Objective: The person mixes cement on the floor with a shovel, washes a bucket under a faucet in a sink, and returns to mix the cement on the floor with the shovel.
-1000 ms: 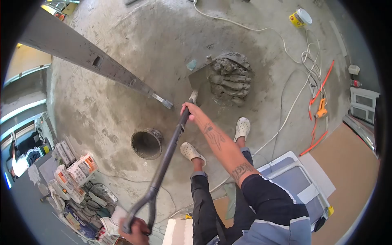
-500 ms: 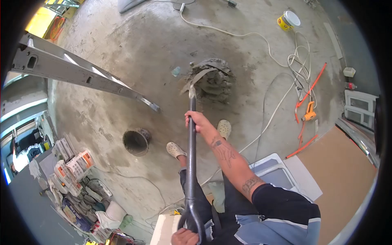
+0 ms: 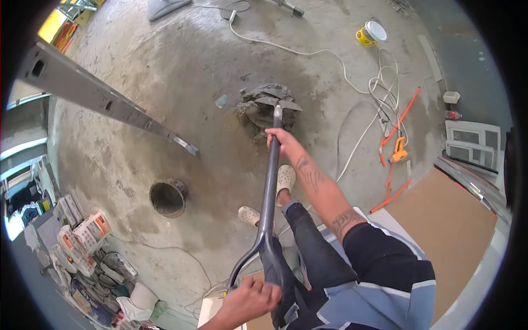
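My right hand (image 3: 279, 139) is closed round the shaft of a shovel (image 3: 269, 184), low down near its blade. My left hand (image 3: 252, 300) is closed at the forked handle end, close to my body; the grip bar is mostly hidden beneath it. The metal blade (image 3: 286, 105) lies across a heap of wet grey mortar (image 3: 256, 116) on the floor, with part of its edge in the mix. Beige clogs are on my feet, just short of the heap.
A ladder (image 3: 118, 104) stands to the left, above a dirty bucket (image 3: 168, 198). Bags (image 3: 91, 234) crowd the lower left. To the right lie white cable (image 3: 366, 135), an orange power tool (image 3: 398, 150) and a brown board (image 3: 440, 220). A yellow tub (image 3: 365, 37) sits farther back.
The shovel blade has shifted right across the heap and turned. Its handle end has swung outward with my left hand, and one foot has stepped. The whole view has slid slightly.
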`<state>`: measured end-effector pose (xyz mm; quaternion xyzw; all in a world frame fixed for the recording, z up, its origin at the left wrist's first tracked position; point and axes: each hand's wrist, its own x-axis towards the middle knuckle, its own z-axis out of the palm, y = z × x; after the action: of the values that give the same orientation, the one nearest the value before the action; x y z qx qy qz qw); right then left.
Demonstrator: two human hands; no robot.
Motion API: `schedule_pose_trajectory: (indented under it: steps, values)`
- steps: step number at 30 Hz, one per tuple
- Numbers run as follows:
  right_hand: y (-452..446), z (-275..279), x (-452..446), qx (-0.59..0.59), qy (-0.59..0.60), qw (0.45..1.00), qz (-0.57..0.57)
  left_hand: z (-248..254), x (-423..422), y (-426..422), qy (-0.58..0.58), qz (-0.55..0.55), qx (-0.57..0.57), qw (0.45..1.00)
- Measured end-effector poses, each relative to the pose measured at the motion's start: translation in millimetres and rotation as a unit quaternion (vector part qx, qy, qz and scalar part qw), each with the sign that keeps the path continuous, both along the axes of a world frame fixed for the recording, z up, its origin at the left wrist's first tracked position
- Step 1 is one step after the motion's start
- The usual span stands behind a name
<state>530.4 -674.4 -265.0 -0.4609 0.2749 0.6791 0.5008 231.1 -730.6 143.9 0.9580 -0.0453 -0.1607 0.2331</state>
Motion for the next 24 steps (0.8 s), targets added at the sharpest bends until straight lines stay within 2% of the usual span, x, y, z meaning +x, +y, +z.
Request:
schedule_pose_trajectory:
  steps: [1,3,4,6,8,10,12,14,15,17,21,22,24]
  values:
    - [9,6,-2,0.005,-0.004,1.000,-0.001,2,1,-1,-0.024,0.026,0.014,0.999]
    - [12,21,-22,-0.096,-0.224,0.967,0.070,14,-20,-7,-0.001,0.042,-0.001,0.999]
    - [7,41,-29,-0.095,-0.226,0.967,0.065,17,-28,-6,0.019,0.066,-0.014,0.998]
    - [-9,90,-56,-0.104,-0.213,0.970,0.057,37,-63,-25,0.022,0.019,0.008,1.000]
    - [-40,100,-93,-0.103,-0.194,0.974,0.051,46,-97,-52,0.132,-0.020,-0.020,0.991]
    - [-44,87,-105,-0.091,-0.186,0.978,0.034,15,-129,-68,0.138,-0.018,-0.026,0.990]
    - [-41,45,-117,-0.087,-0.185,0.979,0.020,-28,-137,-67,0.146,-0.025,-0.028,0.989]
    - [-29,23,-107,-0.076,-0.188,0.979,-0.003,-54,-131,-64,0.116,0.043,-0.017,0.992]
    - [-22,20,-104,-0.080,-0.193,0.978,0.005,-49,-130,-57,0.119,0.038,-0.016,0.992]
    - [-21,34,-120,-0.087,-0.190,0.978,0.017,-26,-132,-46,0.077,0.137,0.004,0.988]
    - [-53,74,-160,-0.064,-0.143,0.987,-0.029,21,-180,-79,0.118,0.075,0.022,0.990]
    - [-60,72,-169,-0.052,-0.128,0.989,-0.054,25,-179,-82,0.170,0.049,0.000,0.984]
    - [-57,52,-177,-0.070,-0.136,0.986,-0.065,-1,-172,-80,0.170,0.071,-0.035,0.982]
